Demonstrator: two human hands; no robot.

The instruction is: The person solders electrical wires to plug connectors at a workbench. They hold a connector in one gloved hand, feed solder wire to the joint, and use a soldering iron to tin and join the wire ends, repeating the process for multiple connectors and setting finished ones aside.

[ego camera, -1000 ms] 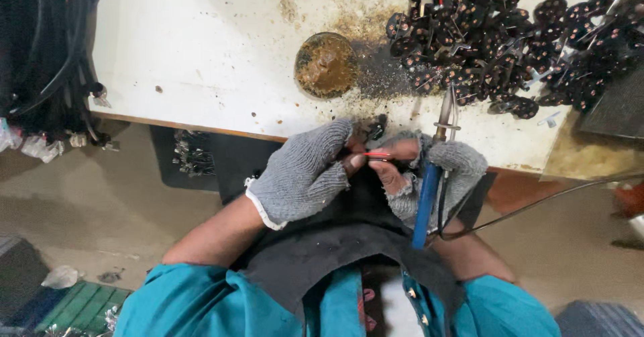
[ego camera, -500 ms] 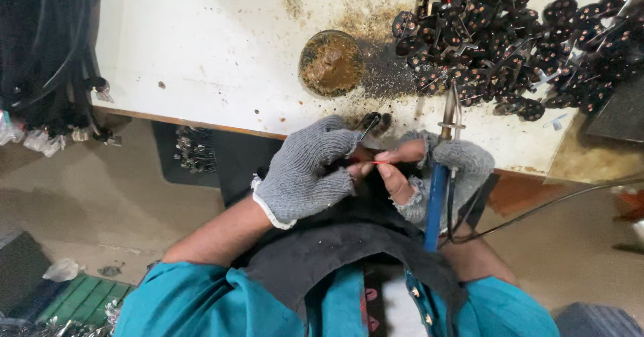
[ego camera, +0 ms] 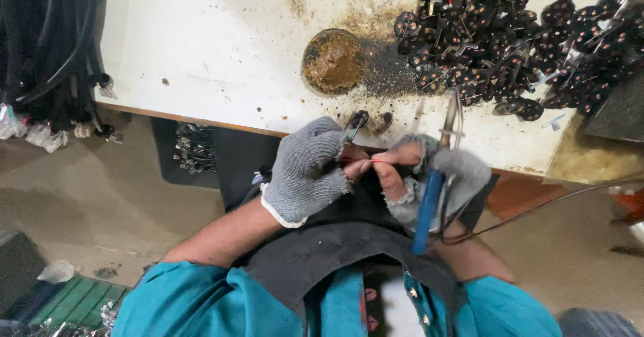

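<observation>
- The white worktop (ego camera: 221, 48), scuffed and stained brown toward its far edge, fills the upper part of the view.
- At about 1 o'clock lies a loose heap of small dark flat parts (ego camera: 510, 35) with copper-coloured spots.
- At 12 o'clock sits a round shallow tin (ego camera: 333, 60) filled with brown, crusty paste; grey dust spreads beside it.
- The left hand (ego camera: 305, 172), in a grey knitted fingerless glove, is closed in a pinch on a thin red wire (ego camera: 381, 160) and a small dark clip-like part (ego camera: 356, 122).
- The right hand (ego camera: 429, 176), gloved alike, pinches the same wire from the other side and also grips a blue-handled soldering iron (ego camera: 428, 209).
- The iron's long axis runs 6 to 12 o'clock, tip toward the worktop; the wire lies roughly 9 to 3, at the table's near edge.
</observation>
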